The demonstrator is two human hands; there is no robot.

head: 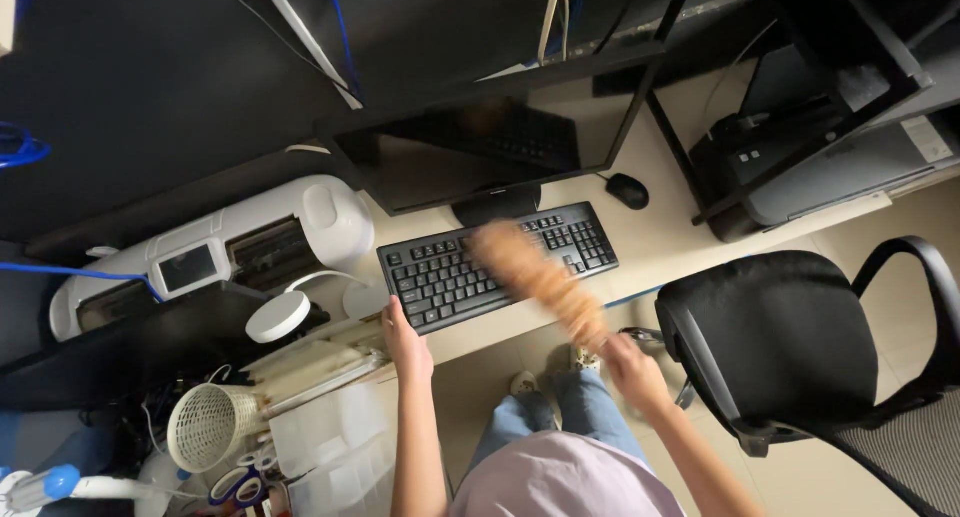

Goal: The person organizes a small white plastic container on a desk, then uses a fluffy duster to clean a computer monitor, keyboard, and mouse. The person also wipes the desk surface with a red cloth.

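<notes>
Desk: the long pale beige desktop (660, 239) runs from lower left to upper right, its near edge facing the person.
Chair: a black padded office chair with curved armrests (775, 332) stands just right of the person, its lower part cut off by the frame.
Monitor: a dark flat screen on a black stand (480, 152) sits behind the keyboard, switched off and reflecting the keys.
Machine: a white rounded desktop machine with a small grey panel (215, 252) lies left of the monitor; a blue cable crosses its left end.
Keyboard: the black full-size computer keyboard (445, 277) lies slanted, its long axis rising from left to right.
Duster: a fluffy orange-brown duster (535, 277) lies over the keyboard's right half, long axis diagonal, tip pointing up-left, handle end down-right; it is motion-blurred, so its detail is hard to make out.
Right hand: the right hand (632, 369) is clenched around the duster's handle end, below the desk edge.
Left hand: the left hand (405, 339) rests at the keyboard's near left corner, fingers gripping its edge.
Mouse: a small black computer mouse (627, 190) sits right of the monitor stand.
</notes>
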